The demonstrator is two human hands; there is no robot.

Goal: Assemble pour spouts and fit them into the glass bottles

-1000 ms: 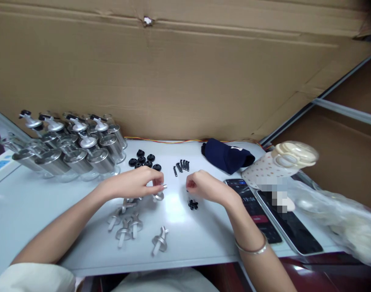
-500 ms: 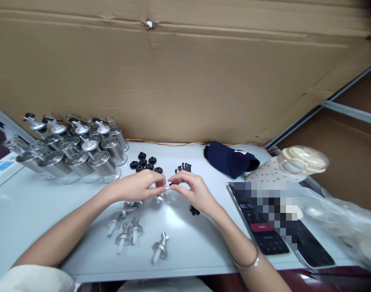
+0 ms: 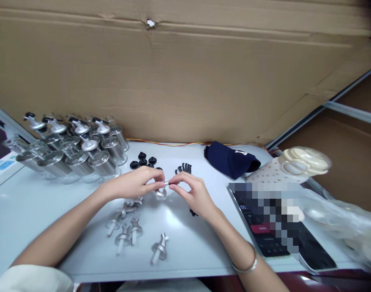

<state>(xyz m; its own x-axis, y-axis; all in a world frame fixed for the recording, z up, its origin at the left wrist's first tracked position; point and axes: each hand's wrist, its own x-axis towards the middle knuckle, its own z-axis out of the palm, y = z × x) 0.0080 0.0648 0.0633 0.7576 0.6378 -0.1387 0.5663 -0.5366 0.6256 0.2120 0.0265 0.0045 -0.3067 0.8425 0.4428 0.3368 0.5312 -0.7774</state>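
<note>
My left hand (image 3: 139,183) is closed on a silver metal pour spout (image 3: 161,195), whose round collar hangs below the fingertips. The narrow tip of the spout points to the right. My right hand (image 3: 198,195) pinches a small black part (image 3: 170,183) against that tip; the fingers hide most of it. On the table nearer to me lie several loose spouts with white stems, among them one spout (image 3: 159,248) set apart at the front. Black round stoppers (image 3: 143,162) are grouped behind my left hand. Small black pieces (image 3: 185,167) are lined up behind my right hand.
Glass and steel bottles (image 3: 77,162), some fitted with spouts, crowd the left. A navy cap (image 3: 231,160) lies at the back. Right of it are a spotted cup (image 3: 273,168), a phone (image 3: 264,235), another dark phone (image 3: 316,247) and a plastic bag (image 3: 340,223). Cardboard (image 3: 185,81) stands behind.
Both hands have risen slightly, and the left has shifted a little left. More of the held spout's collar shows under the left fingers. The black part is still at its tip.
</note>
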